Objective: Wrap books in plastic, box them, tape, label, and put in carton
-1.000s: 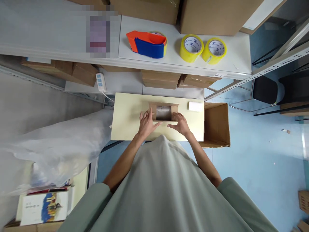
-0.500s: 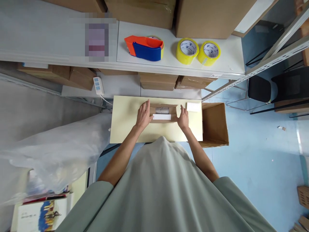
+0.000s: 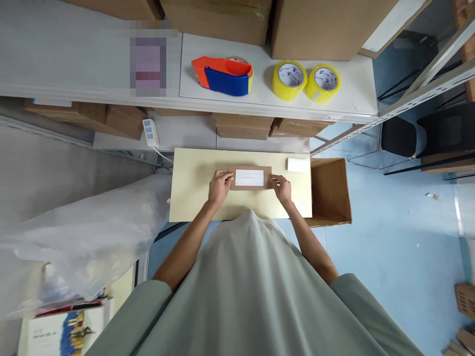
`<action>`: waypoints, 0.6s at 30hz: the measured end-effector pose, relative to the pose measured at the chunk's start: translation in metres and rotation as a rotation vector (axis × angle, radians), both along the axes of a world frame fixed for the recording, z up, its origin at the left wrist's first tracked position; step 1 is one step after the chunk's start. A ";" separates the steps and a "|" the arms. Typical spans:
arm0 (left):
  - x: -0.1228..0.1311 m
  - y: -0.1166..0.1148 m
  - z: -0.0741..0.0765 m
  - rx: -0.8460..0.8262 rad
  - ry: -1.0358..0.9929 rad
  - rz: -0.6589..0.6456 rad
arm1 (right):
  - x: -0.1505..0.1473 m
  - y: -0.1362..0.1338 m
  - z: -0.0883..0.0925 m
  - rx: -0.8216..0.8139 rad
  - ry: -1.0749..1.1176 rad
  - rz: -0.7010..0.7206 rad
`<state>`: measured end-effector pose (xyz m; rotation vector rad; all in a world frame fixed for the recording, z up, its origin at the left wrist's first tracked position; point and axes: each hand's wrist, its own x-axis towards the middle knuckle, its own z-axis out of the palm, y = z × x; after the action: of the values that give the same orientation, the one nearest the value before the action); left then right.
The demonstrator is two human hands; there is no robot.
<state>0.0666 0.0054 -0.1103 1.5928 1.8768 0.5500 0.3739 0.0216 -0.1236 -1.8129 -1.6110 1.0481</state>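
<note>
1. One small cardboard box (image 3: 249,188) lay flat on the pale tabletop (image 3: 193,202), between the two hands, its long side running left to right. A white label (image 3: 250,178) covered the middle of its top; a thin line, apparently a seam between flaps, ran lengthwise through it.

2. Left hand (image 3: 219,188): positioned at the box's left end. Fingers were narrow and bent, tips at the top edge. Whether they pinched the cardboard could not be told.

3. Right hand (image 3: 282,189): positioned at the right end, fingers likewise narrow and curled at the edge. Firmness of hold could not be told.

4. Risk, flaps: no tape was visible across the seam; the flaps appeared liable to spring up if finger pressure were released.

5. Risk, ends: uneven pressure from the two hands could have skewed the box or creased its cardboard.

6. Risk, side: a white block (image 3: 297,165) lay near the tabletop's right edge. A wide sweep of the right hand could have pushed it towards the open carton (image 3: 332,183) just beyond.

7. Surroundings: on the shelf (image 3: 356,96) behind stood an orange-and-blue tape dispenser (image 3: 226,79) and two yellow tape rolls (image 3: 284,92). A power strip (image 3: 150,131) lay lower, and translucent plastic sheeting (image 3: 92,222) hung to the left.
</note>
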 end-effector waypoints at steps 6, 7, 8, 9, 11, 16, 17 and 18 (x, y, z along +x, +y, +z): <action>0.002 0.005 0.002 0.006 -0.065 0.087 | -0.001 0.009 -0.004 -0.076 0.092 -0.130; 0.001 0.006 0.001 -0.001 -0.070 0.103 | 0.000 0.010 -0.005 -0.091 0.127 -0.146; 0.001 0.006 0.001 -0.011 -0.077 0.123 | 0.001 0.011 -0.006 -0.105 0.161 -0.161; 0.001 0.007 0.001 -0.025 -0.086 0.143 | 0.002 0.012 -0.007 -0.116 0.186 -0.175; 0.001 0.009 0.000 -0.060 -0.106 0.165 | 0.003 0.013 -0.008 -0.128 0.205 -0.194; 0.002 0.012 0.001 -0.098 -0.110 0.146 | 0.001 0.012 -0.008 -0.124 0.145 -0.199; 0.002 0.013 0.001 -0.099 -0.104 0.146 | 0.000 0.013 -0.007 -0.125 0.136 -0.200; 0.001 0.014 0.002 -0.102 -0.099 0.145 | -0.001 0.014 -0.007 -0.128 0.130 -0.201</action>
<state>0.0680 0.0199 -0.1088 1.3480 1.9238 0.5747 0.3734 0.0359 -0.1305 -1.9014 -1.2823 1.1720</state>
